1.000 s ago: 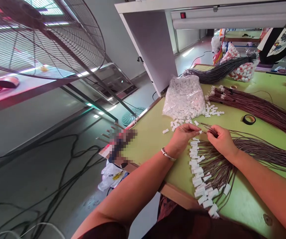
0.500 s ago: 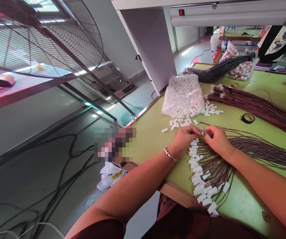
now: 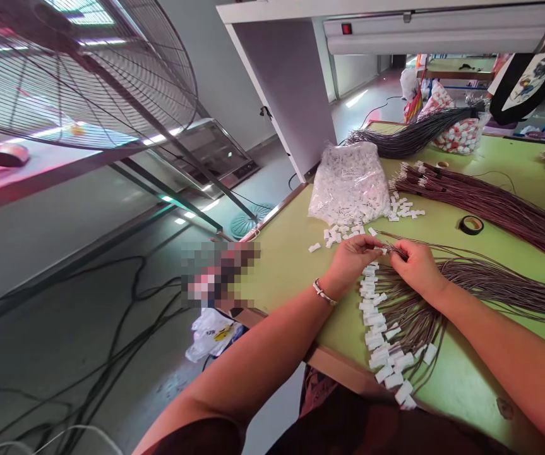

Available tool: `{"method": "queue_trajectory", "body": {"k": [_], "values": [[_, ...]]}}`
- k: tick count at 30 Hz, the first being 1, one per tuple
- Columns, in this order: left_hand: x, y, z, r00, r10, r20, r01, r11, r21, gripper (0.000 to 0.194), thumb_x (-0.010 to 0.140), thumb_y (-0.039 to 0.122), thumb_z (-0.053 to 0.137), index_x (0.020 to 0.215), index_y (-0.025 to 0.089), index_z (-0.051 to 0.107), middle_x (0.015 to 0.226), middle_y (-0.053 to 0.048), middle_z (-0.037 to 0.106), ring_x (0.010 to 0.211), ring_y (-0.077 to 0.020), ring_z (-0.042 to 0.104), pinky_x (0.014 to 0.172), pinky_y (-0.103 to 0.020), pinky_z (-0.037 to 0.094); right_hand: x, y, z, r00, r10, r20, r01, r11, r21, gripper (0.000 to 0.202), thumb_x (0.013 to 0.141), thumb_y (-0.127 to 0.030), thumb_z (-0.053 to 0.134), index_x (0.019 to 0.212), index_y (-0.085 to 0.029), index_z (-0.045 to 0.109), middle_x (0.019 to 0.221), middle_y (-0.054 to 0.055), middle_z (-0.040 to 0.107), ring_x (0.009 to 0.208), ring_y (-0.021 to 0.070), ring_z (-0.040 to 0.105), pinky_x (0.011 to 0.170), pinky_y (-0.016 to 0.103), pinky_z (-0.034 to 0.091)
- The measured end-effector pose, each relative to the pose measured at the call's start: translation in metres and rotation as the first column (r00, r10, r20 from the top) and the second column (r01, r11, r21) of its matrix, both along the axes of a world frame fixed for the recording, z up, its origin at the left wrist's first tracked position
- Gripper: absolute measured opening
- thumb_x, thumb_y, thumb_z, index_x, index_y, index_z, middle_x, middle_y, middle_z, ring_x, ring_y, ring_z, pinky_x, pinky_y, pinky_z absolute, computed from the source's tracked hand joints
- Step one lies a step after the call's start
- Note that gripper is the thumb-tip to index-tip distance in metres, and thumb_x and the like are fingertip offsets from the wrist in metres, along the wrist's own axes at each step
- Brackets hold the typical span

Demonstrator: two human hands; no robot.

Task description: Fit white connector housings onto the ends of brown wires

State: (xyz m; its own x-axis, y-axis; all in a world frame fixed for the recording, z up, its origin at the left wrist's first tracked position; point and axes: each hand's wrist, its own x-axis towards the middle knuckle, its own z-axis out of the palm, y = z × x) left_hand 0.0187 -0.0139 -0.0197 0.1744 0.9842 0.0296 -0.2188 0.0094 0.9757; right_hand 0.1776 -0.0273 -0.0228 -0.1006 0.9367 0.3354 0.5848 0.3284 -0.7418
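**Because the parts are tiny, a poor join is the likeliest slip**

While the left grip point(image 3: 352, 258) pinches a small white connector point(image 3: 384, 251) above the counter point(image 3: 291, 259), the right grip point(image 3: 415, 265) is closed on thin brown wires point(image 3: 398, 251), their tips just beside it. Whether any tip sits inside cannot be told. Met off-centre, one might bend or seat only partway, and a light tug could then free it. With several wires bunched together, neighbours could cross or the wrong one come forward. Nearer the body, a curving row of wired connectors point(image 3: 376, 321) reaches towards the front edge point(image 3: 341, 370); a dragging forearm could tangle it or pull the lowest ones off. Loose connectors point(image 3: 348, 234) by the plastic bag point(image 3: 348, 180) might scatter if brushed.
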Motion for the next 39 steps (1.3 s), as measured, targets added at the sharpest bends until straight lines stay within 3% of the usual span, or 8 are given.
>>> {"method": "queue_trajectory", "body": {"k": [3, 7, 12, 16, 19, 22, 30, 39], "values": [[-0.003, 0.002, 0.004, 0.999, -0.016, -0.039, 0.014, 0.999, -0.05, 0.033, 0.062, 0.025, 0.077, 0.093, 0.015, 0.071, 0.078, -0.003, 0.069, 0.07, -0.0115, 0.06, 0.07, -0.026, 0.049, 0.0, 0.001, 0.0, 0.998, -0.039, 0.053, 0.035, 0.997, 0.063, 0.012, 0.073, -0.024, 0.049, 0.063, -0.02, 0.052, 0.052, -0.002, 0.052, 0.048, 0.0105, 0.042, 0.052, 0.023, 0.034], [-0.007, 0.003, 0.009, 0.974, -0.124, -0.19, 0.101, 0.987, -0.125, 0.027, 0.067, 0.036, 0.074, 0.077, 0.011, 0.071, 0.059, -0.002, 0.063, 0.052, -0.0085, 0.052, 0.056, -0.024, 0.046, 0.001, 0.002, -0.002, 0.99, -0.065, 0.128, 0.047, 0.99, 0.136, 0.008, 0.072, -0.023, 0.048, 0.065, -0.02, 0.051, 0.054, -0.002, 0.052, 0.05, 0.0116, 0.043, 0.054, 0.024, 0.034], [-0.007, 0.002, 0.007, 0.978, -0.153, -0.139, 0.135, 0.982, -0.129, 0.022, 0.063, 0.029, 0.076, 0.073, 0.012, 0.069, 0.062, -0.002, 0.065, 0.056, -0.0097, 0.055, 0.06, -0.024, 0.047, 0.0, -0.001, 0.001, 0.986, -0.046, 0.16, 0.029, 0.994, 0.108, 0.008, 0.071, -0.023, 0.048, 0.064, -0.021, 0.049, 0.054, -0.001, 0.052, 0.051, 0.0121, 0.042, 0.055, 0.025, 0.032], [-0.003, 0.0, 0.003, 0.957, -0.011, -0.288, 0.036, 0.996, 0.083, 0.008, 0.067, 0.022, 0.071, 0.069, 0.015, 0.067, 0.065, -0.002, 0.065, 0.062, -0.0131, 0.057, 0.064, -0.027, 0.048, -0.001, -0.001, 0.007, 0.999, -0.016, 0.043, 0.018, 0.999, -0.046, 0.01, 0.069, -0.025, 0.048, 0.061, -0.021, 0.046, 0.051, -0.003, 0.046, 0.05, 0.0111, 0.038, 0.052, 0.024, 0.031], [-0.002, -0.001, 0.005, 0.881, 0.137, -0.452, 0.04, 0.932, 0.361, 0.005, 0.071, 0.016, 0.065, 0.068, 0.019, 0.067, 0.071, -0.003, 0.066, 0.068, -0.0149, 0.058, 0.068, -0.028, 0.046, 0.0, 0.001, 0.009, 0.995, 0.018, -0.098, -0.034, 0.986, -0.162, 0.016, 0.069, -0.029, 0.048, 0.057, -0.02, 0.043, 0.049, -0.005, 0.039, 0.049, 0.0096, 0.033, 0.048, 0.023, 0.027], [-0.002, -0.001, 0.007, 0.841, 0.156, -0.517, 0.114, 0.884, 0.453, 0.01, 0.073, 0.012, 0.061, 0.068, 0.02, 0.065, 0.071, -0.002, 0.065, 0.068, -0.0146, 0.058, 0.068, -0.027, 0.045, 0.002, 0.002, 0.008, 0.985, 0.049, -0.168, -0.084, 0.973, -0.213, 0.019, 0.069, -0.032, 0.048, 0.056, -0.02, 0.041, 0.05, -0.005, 0.036, 0.05, 0.009, 0.031, 0.048, 0.023, 0.026], [0.0, 0.001, -0.006, 0.891, 0.069, -0.449, 0.049, 0.968, 0.247, 0.003, 0.072, 0.017, 0.062, 0.07, 0.016, 0.063, 0.068, -0.002, 0.064, 0.064, -0.0142, 0.057, 0.064, -0.027, 0.046, 0.0, 0.003, 0.008, 0.985, 0.034, -0.167, -0.072, 0.972, -0.224, 0.016, 0.067, -0.03, 0.048, 0.056, -0.019, 0.044, 0.05, -0.005, 0.038, 0.051, 0.0092, 0.032, 0.049, 0.023, 0.026], [-0.004, 0.004, -0.003, 0.975, 0.02, -0.222, 0.017, 0.987, 0.16, 0.007, 0.07, 0.02, 0.066, 0.071, 0.015, 0.062, 0.063, 0.0, 0.061, 0.06, -0.0114, 0.055, 0.06, -0.025, 0.045, 0.003, 0.004, 0.011, 0.957, 0.05, -0.285, -0.134, 0.95, -0.283, 0.019, 0.067, -0.032, 0.049, 0.054, -0.019, 0.045, 0.049, -0.006, 0.033, 0.049, 0.0082, 0.028, 0.046, 0.023, 0.022]]}}
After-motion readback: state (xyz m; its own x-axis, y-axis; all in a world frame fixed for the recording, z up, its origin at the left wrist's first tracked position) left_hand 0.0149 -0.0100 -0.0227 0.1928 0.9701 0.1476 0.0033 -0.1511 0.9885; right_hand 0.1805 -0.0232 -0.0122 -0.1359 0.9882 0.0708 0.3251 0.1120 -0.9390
